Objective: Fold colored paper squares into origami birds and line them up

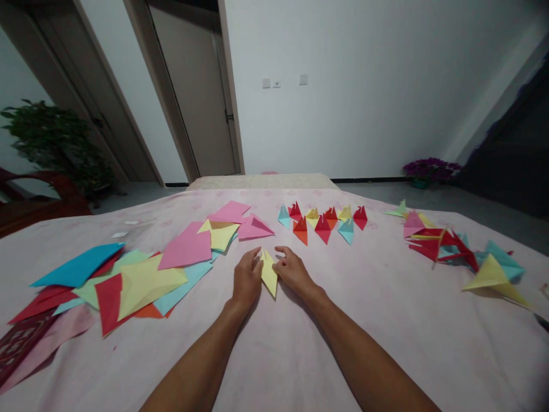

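Observation:
A pale yellow origami paper (pixel 269 276), folded into a narrow diamond with a split upper end, lies on the table between my hands. My left hand (pixel 247 277) grips its left edge, thumb on the paper and fingers curled. On the opposite edge, my right hand (pixel 295 272) pinches the paper near the upper end with thumb and bent index finger. Just beyond the hands stand several small folded paper cranes, among them a red one (pixel 323 228), an orange one (pixel 301 230) and a light blue one (pixel 346 230).
Loose coloured sheets, including a yellow sheet (pixel 148 283), a pink sheet (pixel 186 246) and a blue sheet (pixel 79 266), spread over the left side. At right lies a heap of larger folded pieces, with a yellow piece (pixel 493 280) in front. A pink patterned cloth (pixel 386 343) covers the table.

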Demonstrator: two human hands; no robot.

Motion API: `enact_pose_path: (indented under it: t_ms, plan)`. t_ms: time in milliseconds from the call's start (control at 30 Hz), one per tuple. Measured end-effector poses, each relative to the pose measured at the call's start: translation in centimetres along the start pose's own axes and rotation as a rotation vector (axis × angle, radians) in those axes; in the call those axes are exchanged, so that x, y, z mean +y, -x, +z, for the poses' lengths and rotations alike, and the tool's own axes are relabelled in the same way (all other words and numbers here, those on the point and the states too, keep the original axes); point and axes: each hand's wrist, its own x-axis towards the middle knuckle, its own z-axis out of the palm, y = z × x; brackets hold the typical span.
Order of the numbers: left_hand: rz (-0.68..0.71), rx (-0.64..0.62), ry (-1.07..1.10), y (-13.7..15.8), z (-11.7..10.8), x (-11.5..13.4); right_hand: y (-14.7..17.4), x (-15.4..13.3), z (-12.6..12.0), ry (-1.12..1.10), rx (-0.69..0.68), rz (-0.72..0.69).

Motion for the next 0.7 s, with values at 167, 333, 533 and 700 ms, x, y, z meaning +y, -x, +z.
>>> enact_pose_path:
  t_ms: [167, 333, 533, 700]
  plan:
    - [0.197, -0.238, -0.406, 0.5, 0.1, -0.1, -0.2, 0.1, 0.3, 0.305, -0.001, -0.014]
    - [0.256, -0.436, -0.667, 0.7, -0.1, 0.0, 0.2, -0.8, 0.0, 0.478, -0.082, -0.032]
    - [0.291, -0.528, -0.829, 0.8, -0.5, 0.2, 1.2, -1.6, -0.6, 0.694, -0.085, -0.076]
    - [0.319, -0.613, -0.866, -0.3, -1.2, 0.0, 1.9, -1.2, -1.4, 0.703, -0.079, -0.227]
